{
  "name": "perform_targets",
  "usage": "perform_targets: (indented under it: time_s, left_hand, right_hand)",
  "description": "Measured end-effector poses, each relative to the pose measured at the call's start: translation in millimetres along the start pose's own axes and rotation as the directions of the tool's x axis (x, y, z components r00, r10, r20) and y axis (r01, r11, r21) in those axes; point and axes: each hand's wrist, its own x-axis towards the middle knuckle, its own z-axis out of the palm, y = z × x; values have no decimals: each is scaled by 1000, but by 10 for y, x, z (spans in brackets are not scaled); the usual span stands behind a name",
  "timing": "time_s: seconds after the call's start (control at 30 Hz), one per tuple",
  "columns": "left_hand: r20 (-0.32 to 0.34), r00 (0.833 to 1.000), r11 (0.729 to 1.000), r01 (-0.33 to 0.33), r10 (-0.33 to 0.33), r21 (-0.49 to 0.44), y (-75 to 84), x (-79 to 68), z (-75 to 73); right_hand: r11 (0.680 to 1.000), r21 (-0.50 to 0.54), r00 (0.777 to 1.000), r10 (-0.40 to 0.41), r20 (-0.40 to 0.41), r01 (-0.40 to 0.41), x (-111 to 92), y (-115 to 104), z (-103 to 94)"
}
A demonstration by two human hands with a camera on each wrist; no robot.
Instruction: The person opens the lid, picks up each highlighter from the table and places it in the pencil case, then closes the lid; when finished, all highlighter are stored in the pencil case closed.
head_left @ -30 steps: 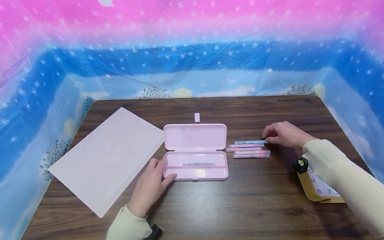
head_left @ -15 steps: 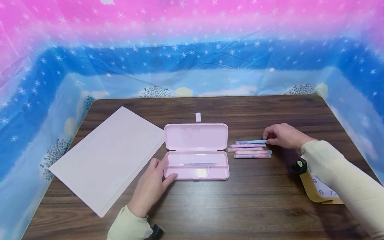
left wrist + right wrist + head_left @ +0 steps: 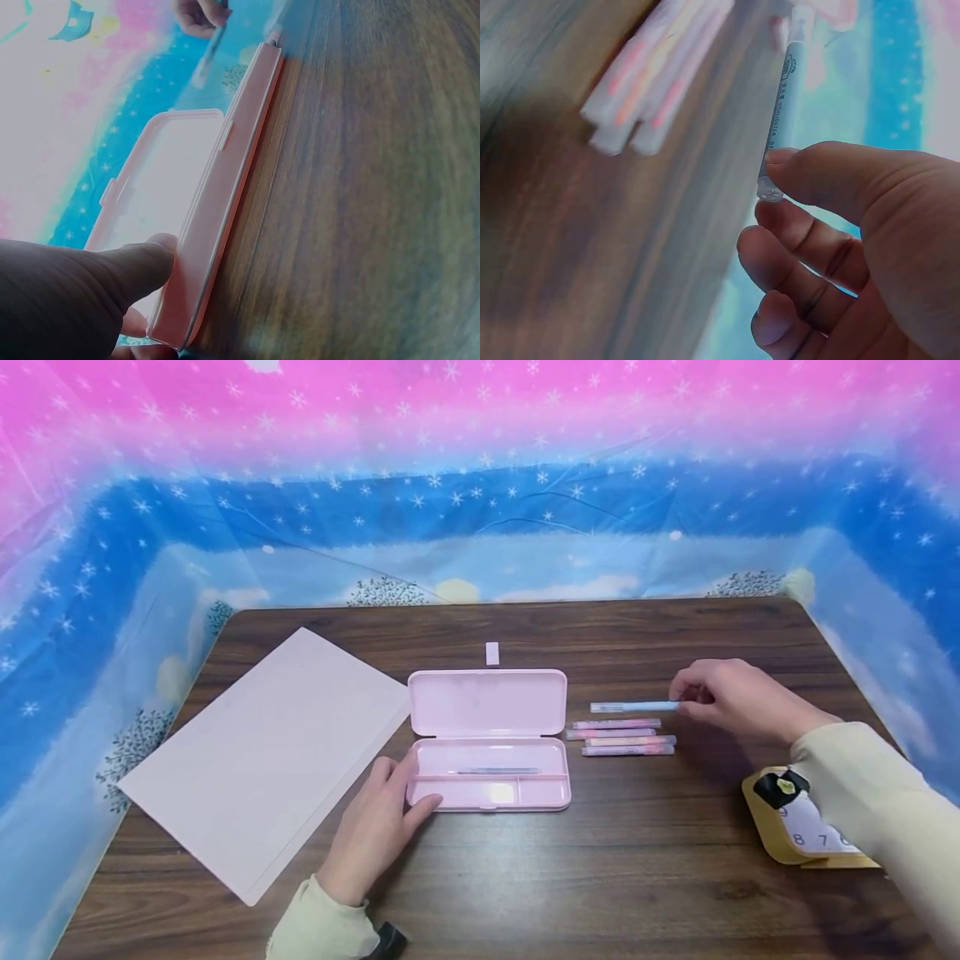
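Observation:
My right hand [image 3: 738, 697] pinches a light blue highlighter [image 3: 630, 707] by one end, thumb against fingers. The highlighter is level, with its clear-capped end pointing left in the head view. In the right wrist view, its barrel [image 3: 784, 105] bears printed lettering. Just nearer than it, several pink and orange highlighters [image 3: 622, 742] lie side by side on the table. My left hand [image 3: 375, 818] holds the left end of an opened pink pencil case [image 3: 489, 702], thumb over its front rim. A slim clear pen [image 3: 498, 770] lies in the back compartment.
A large pale folder or board [image 3: 270, 760] lies slanted at the left, its corner by the case lid. A small white eraser-like block [image 3: 492, 653] sits behind the lid. A yellow-framed clock [image 3: 772, 831] is partly under the right forearm.
My right hand has lifted the blue highlighter off the table beside the others and moved it slightly away and right. The left hand and pencil case have stayed put.

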Motion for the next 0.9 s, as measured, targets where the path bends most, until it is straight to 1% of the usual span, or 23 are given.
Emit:
perform_targets:
  time_s: [0.2,0.3,0.4,0.6,0.8,0.9]
  left_hand:
    - [-4,1000,1000,0,0,1,-1,-1,-11]
    - [-15,1000,1000,-11,11,-1,-2,-1,-2]
    - [-12,1000,1000,-13,13,-5,-3,-3,9]
    - [-17,1000,1000,-10,9,-7,-23,-12,5]
    - [-42,999,999,-34,34,1,-28,-18,13]
    - [-42,998,999,-39,39,9,-26,-14,16]
  right_hand:
    - [998,-38,997,-53,-64,51,-85,-282,-172]
    - [997,-37,995,-70,-75,68,-82,-445,-189]
    - [996,-16,993,-90,-77,89,-59,-632,-161]
    - [990,45,990,-134,-52,136,89,-942,19]
    - [982,74,985,-173,-23,174,305,-1170,303]
    - [979,84,982,-187,-9,187,393,-1247,445]
